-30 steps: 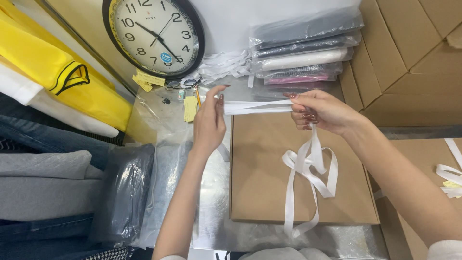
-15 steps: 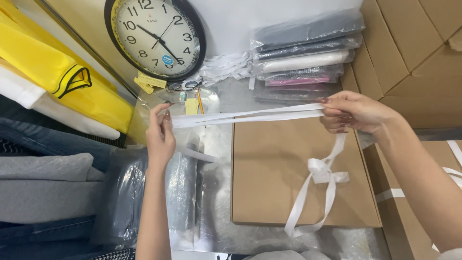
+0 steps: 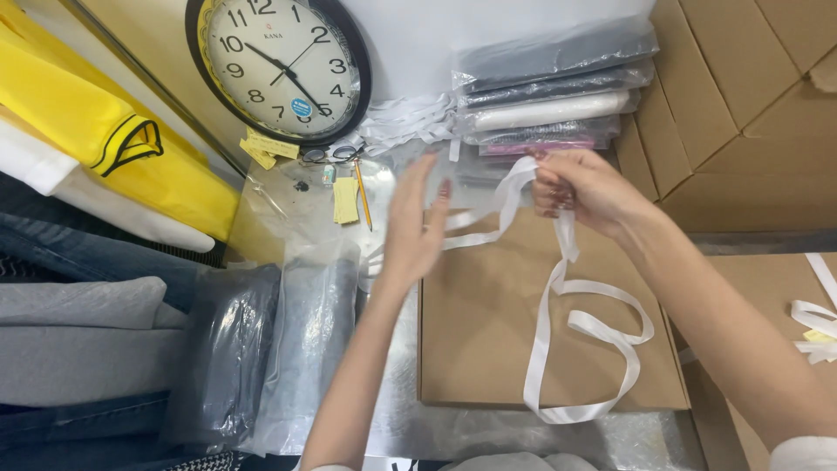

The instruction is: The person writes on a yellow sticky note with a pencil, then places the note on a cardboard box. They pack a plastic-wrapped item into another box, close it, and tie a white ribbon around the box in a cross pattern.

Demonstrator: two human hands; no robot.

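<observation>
Head camera, looking down: the person's right hand (image 3: 586, 190) pinches a white ribbon (image 3: 558, 296) between closed fingers above the far edge of a flat brown cardboard box (image 3: 488, 340). The ribbon hangs from that hand and loops loosely over the box lid. The left hand (image 3: 417, 228) hovers open, fingers spread, beside the ribbon, slightly blurred. A round wall clock (image 3: 279, 65) lies beyond, with bagged folded clothes (image 3: 549, 87) stacked to its right

flat brown cardboard box (image 3: 523, 323) centre, stacked clear-bagged garments (image 3: 549, 87) behind, grey bagged clothes (image 3: 270, 349) left
</observation>
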